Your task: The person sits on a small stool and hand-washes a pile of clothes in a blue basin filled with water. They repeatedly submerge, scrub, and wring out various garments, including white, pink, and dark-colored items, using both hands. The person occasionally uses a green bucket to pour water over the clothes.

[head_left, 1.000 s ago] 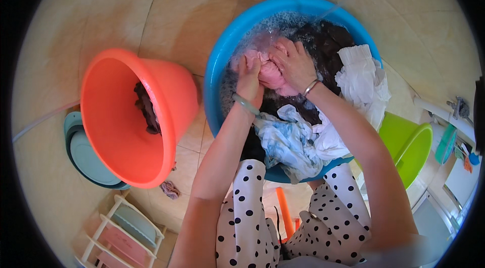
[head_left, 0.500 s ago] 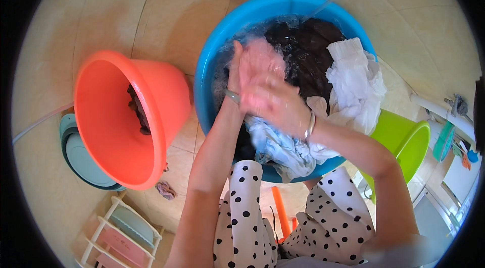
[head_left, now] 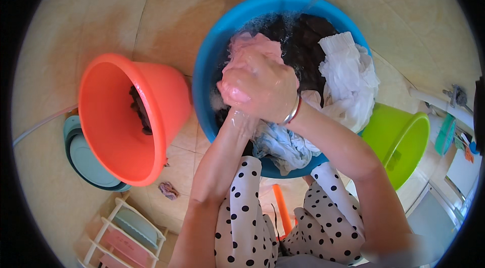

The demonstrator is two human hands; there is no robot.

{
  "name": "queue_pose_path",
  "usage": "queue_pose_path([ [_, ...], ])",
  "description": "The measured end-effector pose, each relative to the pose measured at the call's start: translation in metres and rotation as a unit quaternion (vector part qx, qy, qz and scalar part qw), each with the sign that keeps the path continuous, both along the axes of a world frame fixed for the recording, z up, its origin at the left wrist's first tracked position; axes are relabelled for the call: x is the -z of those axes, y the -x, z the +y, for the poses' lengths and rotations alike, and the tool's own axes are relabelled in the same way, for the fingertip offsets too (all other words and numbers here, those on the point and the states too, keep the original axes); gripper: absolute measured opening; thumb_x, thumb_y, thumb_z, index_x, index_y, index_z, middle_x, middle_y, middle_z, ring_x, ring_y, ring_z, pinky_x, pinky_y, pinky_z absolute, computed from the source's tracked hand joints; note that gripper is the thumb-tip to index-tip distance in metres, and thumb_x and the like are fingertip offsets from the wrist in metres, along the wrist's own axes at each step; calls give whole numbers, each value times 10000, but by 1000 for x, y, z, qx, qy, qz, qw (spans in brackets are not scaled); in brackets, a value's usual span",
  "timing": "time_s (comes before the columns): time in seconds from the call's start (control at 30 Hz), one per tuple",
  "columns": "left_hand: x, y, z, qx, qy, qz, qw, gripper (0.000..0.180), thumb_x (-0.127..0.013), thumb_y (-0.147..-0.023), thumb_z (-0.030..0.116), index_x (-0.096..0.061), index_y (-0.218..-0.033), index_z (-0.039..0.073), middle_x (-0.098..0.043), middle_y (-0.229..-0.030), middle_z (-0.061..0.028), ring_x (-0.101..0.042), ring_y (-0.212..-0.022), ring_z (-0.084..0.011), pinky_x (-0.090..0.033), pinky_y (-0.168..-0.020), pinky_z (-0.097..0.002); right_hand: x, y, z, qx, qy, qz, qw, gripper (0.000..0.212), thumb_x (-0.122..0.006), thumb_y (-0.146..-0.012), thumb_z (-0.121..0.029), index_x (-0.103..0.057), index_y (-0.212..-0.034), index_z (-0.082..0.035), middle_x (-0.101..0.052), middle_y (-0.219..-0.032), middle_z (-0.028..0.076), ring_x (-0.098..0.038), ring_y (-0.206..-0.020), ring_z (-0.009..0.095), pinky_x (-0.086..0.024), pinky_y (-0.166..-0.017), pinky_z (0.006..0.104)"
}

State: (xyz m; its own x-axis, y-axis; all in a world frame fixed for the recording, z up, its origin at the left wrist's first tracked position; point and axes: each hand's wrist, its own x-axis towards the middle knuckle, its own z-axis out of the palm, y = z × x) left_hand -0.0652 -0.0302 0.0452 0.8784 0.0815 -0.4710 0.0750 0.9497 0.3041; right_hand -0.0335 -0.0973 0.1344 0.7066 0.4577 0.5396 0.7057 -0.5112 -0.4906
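Over a big blue tub, my two hands are pressed together on a wet pink cloth. My right hand, with a bangle and a red band at its wrist, is closed over the cloth from the right side. Underneath it, my left hand grips the bunched cloth; only its wrist side shows, and the fingers are covered. Dark wet clothes lie in the tub's water. A white garment hangs on the right rim, and a pale blue and white cloth lies at the near rim.
An orange bucket with a dark cloth inside lies tipped at left, beside a teal basin. A green bucket is at right. A white rack stands lower left. A small crumpled cloth lies on the floor.
My right hand has come down over the pink cloth and my left hand, covering most of the left. The pink cloth is more bunched together.
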Motion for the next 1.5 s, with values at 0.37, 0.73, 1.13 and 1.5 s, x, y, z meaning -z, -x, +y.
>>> queue_pose_path([
  [0.37,-7,2,3,59,-118,131,983,449,-521,-942,309,-491,-1298,37,-547,-1297,-72,-514,-1202,-219,-390,-1041,-364,103,-89,-42,116,16,126,985,164,-614,-841,-266,-620,-818,-105,-579,-841,88,-599,-799,324,-507,-639,443],
  [0.73,70,-18,28,86,-221,149,960,553,-645,-877,93,-369,-1356,71,-489,-1287,-87,-519,-1122,-207,-461,-930,-350,139,-46,-45,19,265,141,954,360,-523,-873,-216,-535,-1233,-227,-509,-1196,122,-538,-980,360,-487,-809,474],
  [1.13,56,-32,32,170,44,-10,984,628,-442,-913,594,-470,-1316,112,-567,-1211,-102,-533,-1142,-238,-418,-1000,-386,82,-11,-26,-47,10,259,965,109,-566,-854,-197,-640,-929,-167,-564,-1011,81,-591,-941,304,-510,-724,389],
  [1.5,-27,-4,2,144,99,-38,984,632,-458,-926,539,-459,-1325,48,-567,-1251,-100,-539,-1161,-234,-437,-994,-372,-2,30,-19,-57,74,-22,995,239,-736,-636,-327,-630,-804,-193,-537,-931,15,-531,-775,195,-462,-554,318],
])
